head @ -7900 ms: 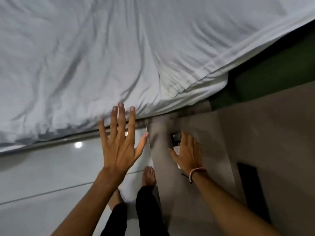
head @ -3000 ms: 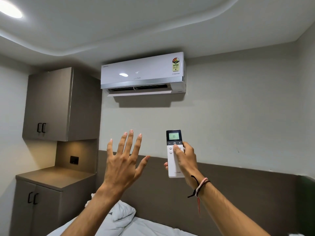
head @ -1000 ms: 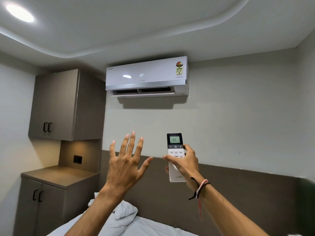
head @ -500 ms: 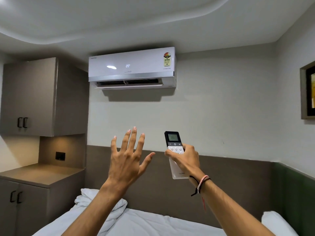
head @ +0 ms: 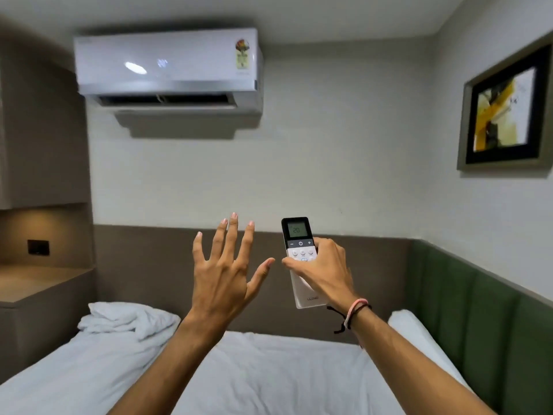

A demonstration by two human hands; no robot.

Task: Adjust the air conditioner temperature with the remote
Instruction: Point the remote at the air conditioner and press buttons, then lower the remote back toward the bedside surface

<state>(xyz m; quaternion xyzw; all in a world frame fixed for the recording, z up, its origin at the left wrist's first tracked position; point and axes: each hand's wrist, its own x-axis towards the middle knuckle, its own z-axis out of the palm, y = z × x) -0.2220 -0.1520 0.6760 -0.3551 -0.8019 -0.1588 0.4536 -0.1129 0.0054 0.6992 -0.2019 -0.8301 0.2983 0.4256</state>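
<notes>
My right hand [head: 324,269] grips a white remote [head: 297,235] with a dark top and holds it upright. Its small screen reads 20. My thumb lies across the lower buttons. High on the wall hangs the white air conditioner [head: 167,65], its flap open; its front display is blurred. My left hand [head: 223,272] is raised beside the remote, fingers spread, holding nothing and not touching the remote.
A bed with white sheets [head: 269,375] lies below my arms, with a crumpled pillow [head: 125,320] at the left. A brown cabinet and counter [head: 39,283] stand at the left. A framed picture [head: 505,112] hangs on the right wall above green padding [head: 478,319].
The view has swung right and down: the air conditioner sits higher and further left, the picture shows in full. The remote reads 20, up from 18 three seconds ago. Both hands keep their poses.
</notes>
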